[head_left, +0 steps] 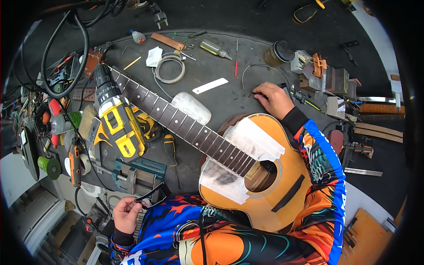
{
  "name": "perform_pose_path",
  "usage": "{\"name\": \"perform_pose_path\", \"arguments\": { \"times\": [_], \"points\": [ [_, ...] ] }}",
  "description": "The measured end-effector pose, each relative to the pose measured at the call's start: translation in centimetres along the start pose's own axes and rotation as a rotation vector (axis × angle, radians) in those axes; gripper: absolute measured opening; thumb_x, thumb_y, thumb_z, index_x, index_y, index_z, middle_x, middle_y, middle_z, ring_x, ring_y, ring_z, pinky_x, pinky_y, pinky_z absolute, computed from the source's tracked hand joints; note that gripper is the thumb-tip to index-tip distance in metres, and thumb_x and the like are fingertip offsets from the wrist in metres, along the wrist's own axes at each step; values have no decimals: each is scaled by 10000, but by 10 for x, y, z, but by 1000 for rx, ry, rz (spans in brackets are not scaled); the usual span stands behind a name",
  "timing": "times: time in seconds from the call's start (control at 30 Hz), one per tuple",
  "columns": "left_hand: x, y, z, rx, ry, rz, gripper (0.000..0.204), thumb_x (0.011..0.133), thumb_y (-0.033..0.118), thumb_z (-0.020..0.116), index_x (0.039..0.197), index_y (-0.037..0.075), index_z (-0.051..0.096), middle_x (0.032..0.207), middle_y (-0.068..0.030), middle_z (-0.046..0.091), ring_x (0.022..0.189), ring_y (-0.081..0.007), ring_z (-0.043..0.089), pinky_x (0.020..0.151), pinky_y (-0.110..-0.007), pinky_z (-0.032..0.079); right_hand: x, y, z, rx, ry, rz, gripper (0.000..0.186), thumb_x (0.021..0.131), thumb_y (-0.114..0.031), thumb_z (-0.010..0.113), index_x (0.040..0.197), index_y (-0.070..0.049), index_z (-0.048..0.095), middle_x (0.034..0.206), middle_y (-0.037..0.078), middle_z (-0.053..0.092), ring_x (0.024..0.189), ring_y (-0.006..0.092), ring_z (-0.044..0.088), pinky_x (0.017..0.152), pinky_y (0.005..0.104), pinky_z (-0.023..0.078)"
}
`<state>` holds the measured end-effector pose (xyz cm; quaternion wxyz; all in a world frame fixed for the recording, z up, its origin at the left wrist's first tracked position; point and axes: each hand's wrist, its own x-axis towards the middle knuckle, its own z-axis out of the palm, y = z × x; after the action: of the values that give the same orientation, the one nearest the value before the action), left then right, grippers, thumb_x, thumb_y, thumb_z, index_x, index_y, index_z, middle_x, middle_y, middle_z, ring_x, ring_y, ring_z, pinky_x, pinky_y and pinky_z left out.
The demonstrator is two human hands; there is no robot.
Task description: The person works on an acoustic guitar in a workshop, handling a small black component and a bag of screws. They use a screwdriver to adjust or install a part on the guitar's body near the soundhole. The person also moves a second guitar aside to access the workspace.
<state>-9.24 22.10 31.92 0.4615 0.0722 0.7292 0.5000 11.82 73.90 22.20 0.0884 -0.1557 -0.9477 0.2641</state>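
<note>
My left hand is low on the left, its fingers pinching a pair of dark-lensed glasses by one end. My right hand rests on the bench beyond the guitar, fingers bent and thumb a little apart, with nothing visible in them. Small dark bits lie just left of its fingertips. An acoustic guitar lies in front of me under my right forearm, without strings. Its fretted neck points to the far left. White masking tape covers the top on both sides of the fingerboard.
A yellow cordless drill stands left of the neck. A screwdriver and a green vise are nearer. Beyond the neck lie a sanding block, a white strip, coiled cable and a jar. Cables hang at upper left.
</note>
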Motion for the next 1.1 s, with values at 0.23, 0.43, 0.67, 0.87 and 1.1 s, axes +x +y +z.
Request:
{"name": "perform_pose_path", "arguments": {
  "times": [0.23,0.43,0.67,0.87,1.1],
  "points": [
    [2,-6,10,-69,-37,39,169,913,23,625,1061,-29,562,926,-116,675,822,-195,668,782,-321,533,-10,-13,-14,-46,6,162,188,924,-189,600,943,-11,658,883,151,653,825,358,628,727,409,506],
    [24,-5,38,27,-138,9,208,920,-44,572,1127,-58,564,948,-102,664,859,-180,664,800,-308,536,-31,-24,-32,-108,113,200,149,906,-159,619,916,-10,633,868,154,643,796,361,624,695,411,497],
    [24,-21,66,-3,-150,-3,223,929,3,592,1146,-49,582,947,-99,699,868,-134,667,780,-258,525,4,-24,-20,-24,-67,97,189,821,-201,722,897,-37,667,879,107,647,803,288,655,706,368,518],
    [7,-30,56,9,-94,-65,201,927,13,601,1119,-47,595,934,-87,701,839,-119,658,767,-243,514,34,-14,11,-73,-185,-20,162,811,-189,715,880,-43,696,878,101,650,826,304,642,720,391,510],
    [-7,-36,49,-2,-43,-39,185,926,8,603,1102,-49,600,929,-85,699,834,-122,656,777,-253,514,36,1,11,19,-157,-50,103,829,-100,667,894,-24,688,884,120,659,843,318,639,741,385,511]
  ]
}}
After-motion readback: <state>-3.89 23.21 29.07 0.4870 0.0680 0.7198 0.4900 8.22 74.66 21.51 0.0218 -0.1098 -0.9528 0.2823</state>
